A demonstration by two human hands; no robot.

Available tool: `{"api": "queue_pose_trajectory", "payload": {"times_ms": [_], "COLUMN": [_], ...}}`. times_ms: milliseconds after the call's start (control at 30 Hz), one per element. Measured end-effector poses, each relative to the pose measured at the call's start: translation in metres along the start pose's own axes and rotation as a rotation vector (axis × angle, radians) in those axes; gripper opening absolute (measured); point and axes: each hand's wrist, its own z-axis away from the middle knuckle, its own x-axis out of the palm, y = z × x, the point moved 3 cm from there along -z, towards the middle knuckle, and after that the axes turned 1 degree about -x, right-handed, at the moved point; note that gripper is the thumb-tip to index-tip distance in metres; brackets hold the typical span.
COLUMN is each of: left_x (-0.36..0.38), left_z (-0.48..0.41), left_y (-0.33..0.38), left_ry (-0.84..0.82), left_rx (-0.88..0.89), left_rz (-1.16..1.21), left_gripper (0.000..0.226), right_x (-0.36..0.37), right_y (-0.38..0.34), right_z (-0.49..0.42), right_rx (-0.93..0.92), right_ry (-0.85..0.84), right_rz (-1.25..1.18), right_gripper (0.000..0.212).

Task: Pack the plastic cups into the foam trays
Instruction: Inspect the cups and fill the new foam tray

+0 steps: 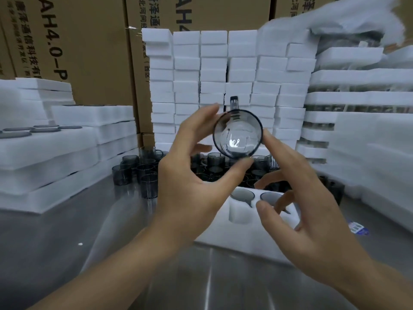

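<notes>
Cup (pixel 237 134) of smoky clear plastic, handle up, pinched by left hand (pixel 190 182); right hand (pixel 308 198) spread, fingertip touching; foam tray (pixel 241 238) beneath.

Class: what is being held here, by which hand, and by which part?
A grey plastic cup. The left hand pinches its round edge between forefinger above and thumb below; the right hand touches the right edge with its forefinger. Its handle is free.
</notes>
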Motion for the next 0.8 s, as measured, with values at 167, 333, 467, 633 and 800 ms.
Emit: {"api": "queue_pose_trajectory", "payload": {"times_ms": [167,333,467,633,800], "left_x": [0.005,0.014,0.017,0.019,0.017], "left_z": [-0.009,-0.003,0.002,0.006,0.004], "left_y": [-0.008,-0.01,-0.01,-0.01,-0.015], "left_ry": [-0.013,-0.165,-0.169,-0.178,-0.168], "left_rx": [-0.677,-1.112,-1.225,-1.245,-1.225], "left_rz": [0.508,0.825,1.035,1.029,1.01], "left_gripper": [0.052,0.061,0.07,0.069,0.066], "right_x": [0.0,0.002,0.004,0.005,0.005], "right_y": [-0.003,-0.004,0.001,0.004,0.005], "right_z": [0.0,-0.001,0.0,0.0,0.001], "right_rx": [-0.045,-0.027,0.053,0.071,0.074], "right_ry": [-0.045,-0.037,-0.074,-0.106,-0.105], "right_rz": [0.025,0.039,0.021,0.036,0.063], "right_gripper": [0.092,0.089,0.091,0.098,0.095]}}
